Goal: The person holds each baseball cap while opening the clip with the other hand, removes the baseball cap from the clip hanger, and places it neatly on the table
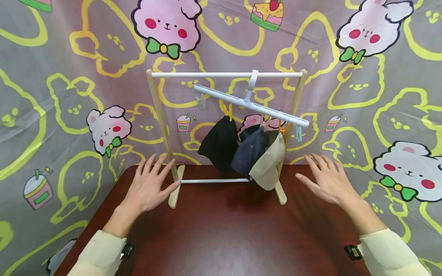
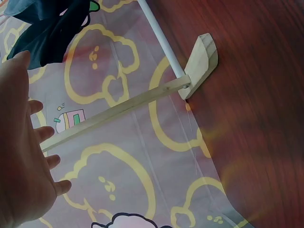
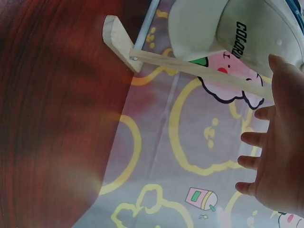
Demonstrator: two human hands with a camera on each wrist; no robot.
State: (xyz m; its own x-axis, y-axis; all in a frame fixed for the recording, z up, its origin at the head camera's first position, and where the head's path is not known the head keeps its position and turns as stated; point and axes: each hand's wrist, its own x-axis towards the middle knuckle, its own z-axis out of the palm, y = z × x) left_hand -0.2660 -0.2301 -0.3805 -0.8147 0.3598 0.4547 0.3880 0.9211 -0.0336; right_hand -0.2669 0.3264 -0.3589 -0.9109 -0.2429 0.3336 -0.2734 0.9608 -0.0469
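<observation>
My left hand (image 1: 148, 186) is held over the table with fingers spread, near the rack's left foot, holding nothing. Its straight fingers (image 2: 47, 133) also show in the left wrist view. On the other side my right hand (image 1: 326, 178) hovers with fingers outstretched, right of the rack. A pale blue hanger (image 1: 246, 102) hooks on the rack's top bar (image 1: 207, 75) and tilts down to the right. From it hang a black cap (image 1: 221, 142), a navy cap (image 1: 250, 151) and a beige cap (image 1: 269, 165). A yellow clip (image 1: 228, 111) holds the black cap, an orange clip (image 1: 283, 128) the beige one.
The wooden rack has a left post (image 1: 160, 119), a lower bar (image 1: 214, 181) and feet on the dark brown table (image 1: 221, 230). A grey clip (image 1: 200, 101) and a light blue clip (image 1: 298, 133) dangle from the hanger. Behind hangs a patterned cloth (image 1: 138, 88).
</observation>
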